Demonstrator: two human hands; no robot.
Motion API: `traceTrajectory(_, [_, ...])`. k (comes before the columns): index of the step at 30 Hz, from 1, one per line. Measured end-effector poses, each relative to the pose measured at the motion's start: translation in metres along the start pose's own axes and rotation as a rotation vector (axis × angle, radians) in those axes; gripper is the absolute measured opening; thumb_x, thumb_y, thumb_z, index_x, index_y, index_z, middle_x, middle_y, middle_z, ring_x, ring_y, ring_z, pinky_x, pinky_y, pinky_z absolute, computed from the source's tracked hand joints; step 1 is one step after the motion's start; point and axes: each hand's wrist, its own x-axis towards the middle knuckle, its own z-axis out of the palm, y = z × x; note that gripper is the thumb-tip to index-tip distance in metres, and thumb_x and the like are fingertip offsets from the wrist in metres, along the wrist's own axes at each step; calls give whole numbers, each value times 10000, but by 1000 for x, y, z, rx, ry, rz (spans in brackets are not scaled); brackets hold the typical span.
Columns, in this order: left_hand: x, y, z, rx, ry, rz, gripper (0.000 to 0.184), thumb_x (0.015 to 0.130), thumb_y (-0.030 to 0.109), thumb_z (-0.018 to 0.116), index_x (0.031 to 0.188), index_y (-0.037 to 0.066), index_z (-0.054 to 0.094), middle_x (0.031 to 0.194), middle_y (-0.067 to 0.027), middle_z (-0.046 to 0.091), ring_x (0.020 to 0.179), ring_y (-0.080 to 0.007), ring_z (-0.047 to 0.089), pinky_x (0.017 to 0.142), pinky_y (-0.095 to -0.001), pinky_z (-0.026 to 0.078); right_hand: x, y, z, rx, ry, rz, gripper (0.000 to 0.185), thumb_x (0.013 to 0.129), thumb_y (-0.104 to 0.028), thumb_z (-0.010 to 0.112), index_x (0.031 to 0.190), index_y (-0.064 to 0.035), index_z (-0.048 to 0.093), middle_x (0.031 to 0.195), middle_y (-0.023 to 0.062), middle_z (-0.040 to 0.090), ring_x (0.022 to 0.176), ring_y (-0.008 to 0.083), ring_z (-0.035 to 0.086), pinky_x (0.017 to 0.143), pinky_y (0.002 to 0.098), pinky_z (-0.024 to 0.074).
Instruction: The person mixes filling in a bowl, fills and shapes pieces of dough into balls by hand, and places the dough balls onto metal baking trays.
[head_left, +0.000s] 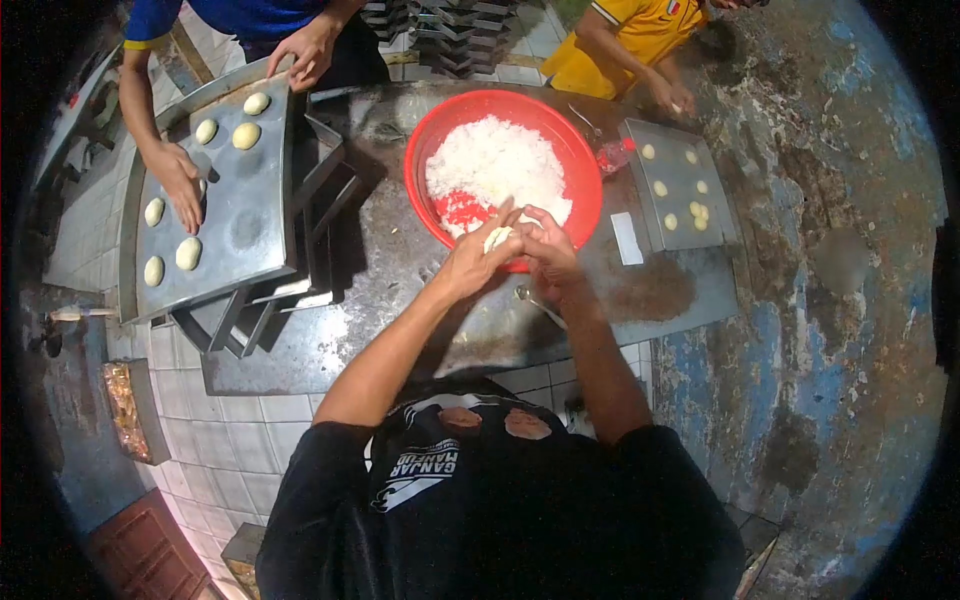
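Note:
Over the near edge of a red basin [592, 190], my two hands meet around a small piece of pale dough [497, 238]. My left hand [474, 264] is closed around the dough, which shows between its fingers and thumb. My right hand [552, 256] has its fingers curled in against the same piece; their tips are partly hidden. A heap of white, crumbly filling [495, 160] lies in the basin just beyond my hands, with red basin bottom showing at its left. On the table below my right hand lies a metal utensil [540, 305], partly covered by my forearm.
At left, a metal tray [245, 230] with several dough balls rests on stacked trays; a co-worker's hand [178, 188] presses one. Another tray [690, 165] with dough balls stands right, near a person in yellow [625, 50]. A white rectangular object [627, 238] lies beside the basin.

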Motion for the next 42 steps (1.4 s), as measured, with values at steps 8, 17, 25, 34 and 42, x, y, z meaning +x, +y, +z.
traceTrajectory(8, [-56, 39, 8, 291, -276, -337, 441, 1038, 410, 540, 1188, 33, 711, 994, -87, 735, 946, -163, 646, 882, -329, 505, -77, -46, -1, -46, -337, -248, 510, 933, -47, 679, 1391, 30, 467, 1074, 131, 709, 925, 187, 691, 824, 335, 568])
traceTrajectory(17, [-149, 44, 21, 227, -292, -147, 559, 1012, 395, 586, 1437, 35, 546, 1144, -62, 671, 1026, -146, 615, 903, -307, 493, -132, -63, 5, -903, -792, -378, 416, 901, -95, 713, 1276, 24, 580, 1013, 145, 713, 849, 206, 698, 775, 330, 564])
traceTrajectory(25, [-196, 95, -15, -529, 144, -299, 765, 1041, 600, 346, 1610, 104, 217, 1644, -126, 255, 1471, -249, 335, 1185, -396, 292, -189, 5, 95, -601, -330, -951, 505, 894, -269, 775, 1250, 28, 574, 1072, 102, 677, 1103, 213, 625, 949, 388, 502])
traceTrajectory(34, [-217, 119, -150, -342, 444, 12, 590, 1069, 388, 490, 1510, 2, 423, 1595, -175, 360, 1479, -253, 318, 1171, -361, 306, -155, 3, 262, 166, -644, 417, 330, 1046, -365, 565, 1158, -57, 607, 984, 21, 670, 861, 78, 622, 760, 289, 490])
traceTrajectory(42, [-261, 109, -310, -173, 837, 250, 627, 936, 53, 684, 1505, 22, 423, 1483, -145, 506, 1207, -210, 599, 987, -317, 509, 1, 55, 419, -1084, -553, -623, 513, 948, -360, 693, 1277, 7, 546, 1127, 194, 673, 989, 264, 669, 850, 380, 522])
